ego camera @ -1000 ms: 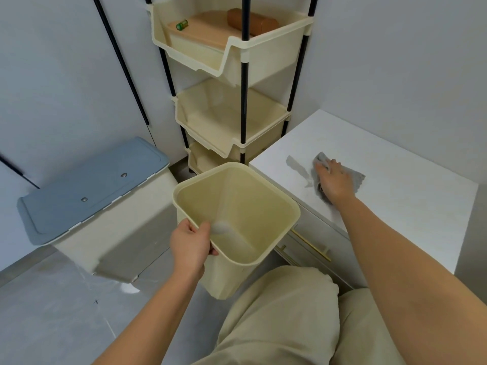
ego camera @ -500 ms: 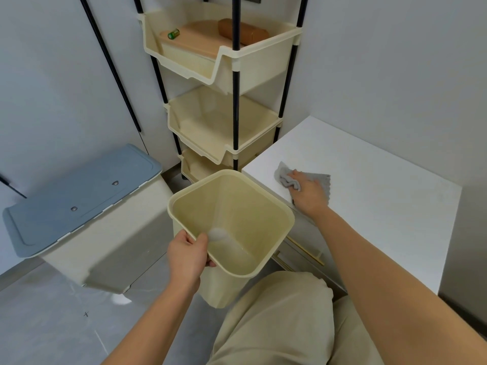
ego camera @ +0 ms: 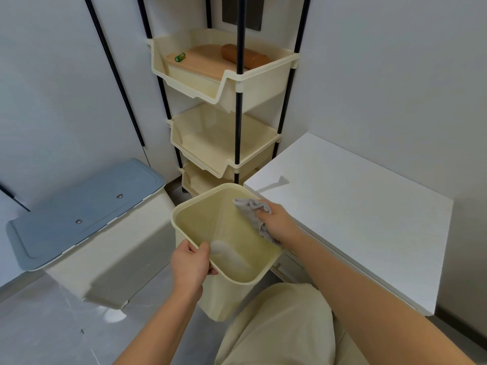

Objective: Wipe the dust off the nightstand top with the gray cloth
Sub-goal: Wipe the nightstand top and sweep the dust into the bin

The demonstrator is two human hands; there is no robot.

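Note:
The white nightstand top [ego camera: 350, 206] fills the right side of the view. My right hand [ego camera: 279, 223] grips the bunched gray cloth [ego camera: 251, 210] just past the nightstand's front left edge, over the open mouth of a cream plastic bin [ego camera: 184, 225]. My left hand [ego camera: 191, 264] holds that bin by its near rim, tilted up against the nightstand edge. A pale patch of dust lies on the bin's inner wall.
A cream three-tier rack [ego camera: 229, 106] with black poles stands behind the bin; its top tray holds a green battery [ego camera: 180, 57] and a brown roll [ego camera: 243, 57]. A large box with a blue-gray lid [ego camera: 87, 209] sits on the gray floor at left. My knee [ego camera: 276, 325] is below.
My right hand has dragged the cloth leftward across the nightstand top and off its front left edge, over the bin. The bin stays held by my left hand.

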